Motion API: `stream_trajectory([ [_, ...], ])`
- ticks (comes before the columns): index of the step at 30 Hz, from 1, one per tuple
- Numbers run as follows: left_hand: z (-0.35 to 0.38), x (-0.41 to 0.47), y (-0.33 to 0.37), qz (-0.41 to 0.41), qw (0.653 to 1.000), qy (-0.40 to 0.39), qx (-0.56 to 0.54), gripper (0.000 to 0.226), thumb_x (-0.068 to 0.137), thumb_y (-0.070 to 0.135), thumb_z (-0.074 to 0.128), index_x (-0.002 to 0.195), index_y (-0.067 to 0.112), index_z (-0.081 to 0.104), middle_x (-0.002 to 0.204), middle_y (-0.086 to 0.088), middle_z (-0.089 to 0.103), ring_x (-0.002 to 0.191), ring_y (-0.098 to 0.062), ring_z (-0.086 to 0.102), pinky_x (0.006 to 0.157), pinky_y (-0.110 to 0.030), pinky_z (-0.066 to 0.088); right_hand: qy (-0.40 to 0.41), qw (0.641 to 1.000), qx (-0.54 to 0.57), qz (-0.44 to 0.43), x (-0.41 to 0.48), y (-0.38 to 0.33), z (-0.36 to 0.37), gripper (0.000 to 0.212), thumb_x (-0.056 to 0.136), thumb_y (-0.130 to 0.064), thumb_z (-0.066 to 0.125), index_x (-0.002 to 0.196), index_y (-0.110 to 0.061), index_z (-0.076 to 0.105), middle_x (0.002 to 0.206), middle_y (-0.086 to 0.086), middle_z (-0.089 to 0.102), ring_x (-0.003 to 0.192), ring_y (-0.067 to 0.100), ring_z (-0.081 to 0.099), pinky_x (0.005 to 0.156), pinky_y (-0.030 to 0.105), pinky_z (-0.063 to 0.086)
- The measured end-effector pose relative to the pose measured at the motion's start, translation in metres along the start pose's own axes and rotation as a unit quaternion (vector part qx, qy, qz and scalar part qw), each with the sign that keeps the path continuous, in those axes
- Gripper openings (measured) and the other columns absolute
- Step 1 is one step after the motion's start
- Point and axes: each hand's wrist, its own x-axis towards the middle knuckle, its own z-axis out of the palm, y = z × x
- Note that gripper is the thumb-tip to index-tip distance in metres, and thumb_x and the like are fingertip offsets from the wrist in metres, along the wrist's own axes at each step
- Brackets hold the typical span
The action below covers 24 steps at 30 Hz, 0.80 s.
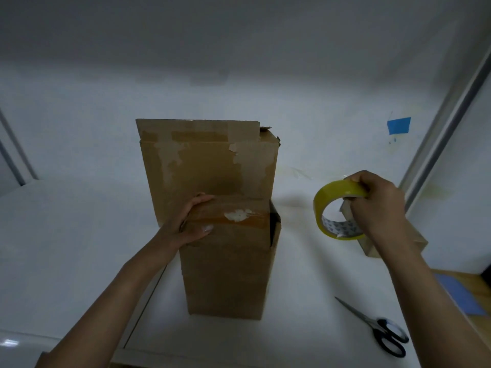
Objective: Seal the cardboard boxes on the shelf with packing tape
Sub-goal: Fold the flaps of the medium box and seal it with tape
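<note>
A tall brown cardboard box [225, 282] stands on the white shelf [66, 235] in front of me. Its top flaps, marked with old tape residue, lie folded down. My left hand [186, 224] rests on the left part of the top flap, fingers curled over the flap's far edge. A second, larger cardboard box [210, 166] stands directly behind it. To the right, my right hand [377, 205] grips a yellow roll of packing tape [337, 208] by its upper rim, held in the air above the shelf. No tape strip is visibly pulled out.
Black-handled scissors [377, 328] lie on the shelf at the lower right. A small cardboard box [393, 243] sits partly hidden behind my right wrist. A blue tape patch [398, 125] is stuck to the back wall. A shelf post [449, 134] rises at the right.
</note>
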Motion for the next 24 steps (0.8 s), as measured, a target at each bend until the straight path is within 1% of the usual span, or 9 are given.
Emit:
stream_trajectory([
  [3, 0.001, 0.001, 0.002, -0.001, 1.000, -0.001, -0.006, 0.082, 0.059, 0.079, 0.072, 0.133, 0.051, 0.051, 0.146, 0.027, 0.039, 0.128, 0.011, 0.042, 0.091, -0.005, 0.042, -0.011, 1.000, 0.000, 0.010, -0.004, 0.007, 0.004, 0.030, 0.078, 0.013, 0.056, 0.089, -0.012, 0.067, 0.074, -0.006, 0.056, 0.073, 0.017, 0.047, 0.054, 0.020, 0.028],
  [7, 0.003, 0.002, 0.003, -0.006, 1.000, 0.003, -0.001, 0.081, 0.063, 0.071, 0.073, 0.136, 0.045, 0.050, 0.148, 0.023, 0.038, 0.127, 0.014, 0.041, 0.090, -0.004, 0.041, -0.016, 1.000, -0.001, 0.016, -0.009, 0.014, 0.009, 0.028, 0.078, 0.013, 0.059, 0.086, -0.013, 0.066, 0.073, -0.006, 0.056, 0.072, 0.017, 0.048, 0.050, 0.009, 0.029],
  [11, 0.000, 0.003, 0.005, -0.024, 0.999, -0.015, 0.020, 0.089, 0.056, 0.083, 0.070, 0.135, 0.052, 0.048, 0.148, 0.025, 0.036, 0.133, 0.006, 0.040, 0.095, -0.011, 0.043, -0.027, 0.999, -0.021, 0.017, -0.015, 0.016, 0.010, 0.027, 0.079, 0.014, 0.057, 0.091, -0.007, 0.070, 0.082, 0.002, 0.061, 0.080, 0.026, 0.056, 0.050, 0.015, 0.026],
  [14, -0.004, 0.009, 0.015, -0.051, 0.991, -0.046, 0.113, 0.094, 0.054, 0.090, 0.063, 0.137, 0.053, 0.041, 0.154, 0.022, 0.026, 0.140, -0.005, 0.032, 0.103, -0.024, 0.039, -0.021, 1.000, -0.019, 0.011, -0.017, 0.019, 0.011, 0.029, 0.079, 0.015, 0.059, 0.097, -0.004, 0.071, 0.096, 0.011, 0.067, 0.087, 0.025, 0.054, 0.056, 0.021, 0.025],
  [17, -0.002, 0.018, 0.040, -0.012, 0.955, -0.075, 0.288, 0.082, 0.070, 0.072, 0.055, 0.144, 0.042, 0.035, 0.164, 0.014, 0.004, 0.150, -0.013, 0.009, 0.119, -0.045, 0.023, -0.020, 1.000, -0.017, 0.012, -0.016, 0.019, 0.008, 0.030, 0.079, 0.014, 0.058, 0.095, -0.008, 0.069, 0.086, 0.005, 0.064, 0.075, 0.017, 0.047, 0.055, 0.008, 0.033],
  [19, 0.008, 0.024, 0.060, 0.028, 0.922, -0.104, 0.372, 0.074, 0.078, 0.046, 0.054, 0.148, 0.037, 0.032, 0.166, 0.007, 0.001, 0.152, -0.014, 0.000, 0.123, -0.052, 0.010, -0.017, 1.000, -0.007, 0.022, -0.014, 0.015, 0.005, 0.031, 0.078, 0.016, 0.055, 0.094, -0.008, 0.068, 0.081, 0.001, 0.061, 0.073, 0.018, 0.047, 0.054, 0.013, 0.033],
  [21, 0.023, 0.032, 0.074, 0.040, 0.899, -0.151, 0.409, 0.073, 0.081, 0.031, 0.055, 0.150, 0.038, 0.031, 0.165, 0.007, 0.013, 0.152, -0.010, 0.003, 0.122, -0.051, -0.009, -0.006, 1.000, 0.002, 0.030, -0.012, 0.011, 0.001, 0.034, 0.078, 0.016, 0.052, 0.096, -0.008, 0.068, 0.079, -0.001, 0.059, 0.074, 0.018, 0.047, 0.054, 0.021, 0.026],
  [23, 0.037, 0.037, 0.082, 0.028, 0.897, -0.174, 0.405, 0.070, 0.080, 0.039, 0.049, 0.148, 0.041, 0.035, 0.157, 0.011, 0.034, 0.149, -0.006, 0.019, 0.118, -0.047, -0.022, 0.009, 1.000, -0.007, 0.028, -0.010, 0.010, -0.002, 0.037, 0.078, 0.016, 0.050, 0.097, -0.009, 0.068, 0.079, -0.002, 0.058, 0.074, 0.018, 0.047, 0.055, 0.022, 0.023],
  [24, 0.042, 0.040, 0.084, 0.019, 0.901, -0.165, 0.402, 0.070, 0.078, 0.049, 0.045, 0.147, 0.041, 0.036, 0.151, 0.013, 0.043, 0.145, -0.005, 0.028, 0.118, -0.047, -0.023, 0.014, 1.000, -0.012, 0.025, -0.009, 0.010, -0.004, 0.037, 0.077, 0.015, 0.049, 0.098, -0.010, 0.068, 0.079, -0.003, 0.058, 0.074, 0.018, 0.047, 0.055, 0.023, 0.023],
])
